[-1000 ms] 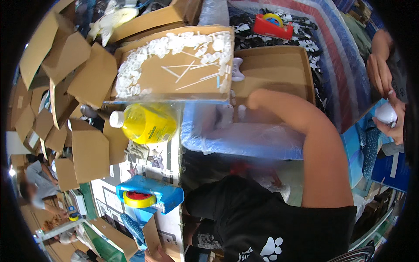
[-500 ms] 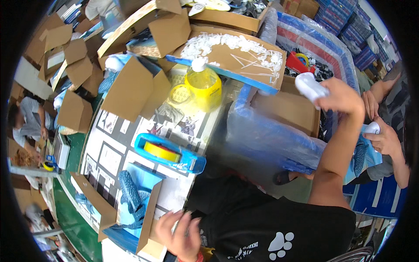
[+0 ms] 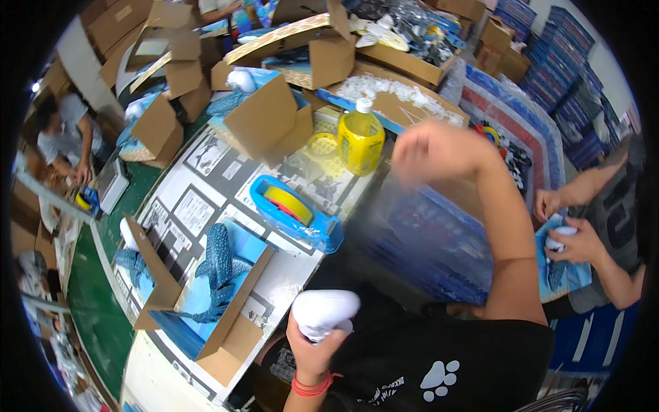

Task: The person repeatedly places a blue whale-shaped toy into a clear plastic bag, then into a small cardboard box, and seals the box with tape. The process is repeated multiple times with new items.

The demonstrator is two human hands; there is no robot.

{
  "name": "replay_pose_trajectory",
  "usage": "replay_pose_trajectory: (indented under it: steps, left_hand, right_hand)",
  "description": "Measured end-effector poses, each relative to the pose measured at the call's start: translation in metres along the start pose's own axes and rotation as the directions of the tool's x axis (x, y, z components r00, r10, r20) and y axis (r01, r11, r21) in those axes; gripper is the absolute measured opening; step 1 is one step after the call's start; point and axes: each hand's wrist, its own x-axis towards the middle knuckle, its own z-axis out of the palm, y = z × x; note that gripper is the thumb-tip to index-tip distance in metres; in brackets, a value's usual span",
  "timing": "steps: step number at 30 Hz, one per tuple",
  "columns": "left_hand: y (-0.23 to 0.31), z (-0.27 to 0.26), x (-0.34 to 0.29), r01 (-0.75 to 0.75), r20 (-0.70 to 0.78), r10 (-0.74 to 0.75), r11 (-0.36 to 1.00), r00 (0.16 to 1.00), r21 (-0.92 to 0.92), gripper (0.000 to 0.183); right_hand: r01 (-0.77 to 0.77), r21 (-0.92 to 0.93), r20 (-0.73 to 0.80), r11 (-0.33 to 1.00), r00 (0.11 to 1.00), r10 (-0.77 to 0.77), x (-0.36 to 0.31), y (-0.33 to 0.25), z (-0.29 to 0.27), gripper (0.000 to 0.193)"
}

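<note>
My left hand [image 3: 310,350], with a red cord at the wrist, grips a smooth, rounded white plastic piece [image 3: 326,307] close to my black shirt. My right hand [image 3: 439,152] is raised over a plastic-wrapped bin [image 3: 425,240]. Motion smears its fingers, and I see nothing in them. Left of my left hand, an opened cardboard box [image 3: 233,319] lies on the table, holding a spotted blue toy shark [image 3: 218,264] against a blue backing. Beyond it is a blue tape dispenser [image 3: 312,233] with a yellow roll.
A yellow bottle [image 3: 360,141] stands behind the dispenser. Small clear pieces cover a cardboard tray [image 3: 398,103]. More opened boxes [image 3: 264,120] line the far left. At the right, a co-worker's hands [image 3: 580,240] hold a white piece and a blue card with a spotted toy.
The white piece has passed from my right hand to my left, which was empty and has closed on it. My right hand has moved left, and the view has shifted.
</note>
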Motion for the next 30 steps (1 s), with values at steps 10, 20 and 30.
replay_pose_trajectory:
  steps: [10,20,30]
  left_hand:
    - [-0.028,-0.06,-0.061,0.159,0.297,0.061,0.731,0.953,-0.663,0.076]
    - [-0.012,-0.062,-0.092,-0.252,-0.123,0.229,0.941,0.966,-0.225,0.095]
    - [0.004,-0.108,-0.07,-0.328,0.06,0.323,0.941,0.944,0.088,0.019]
  right_hand:
    - [-0.215,-0.295,-0.358,0.931,0.928,0.1,0.175,0.24,-0.174,0.034]
    - [-0.303,-0.343,-0.456,0.889,0.881,0.125,0.221,0.306,-0.192,0.033]
    - [-0.493,-0.351,-0.643,0.796,0.745,0.178,0.168,0.25,-0.275,0.042]
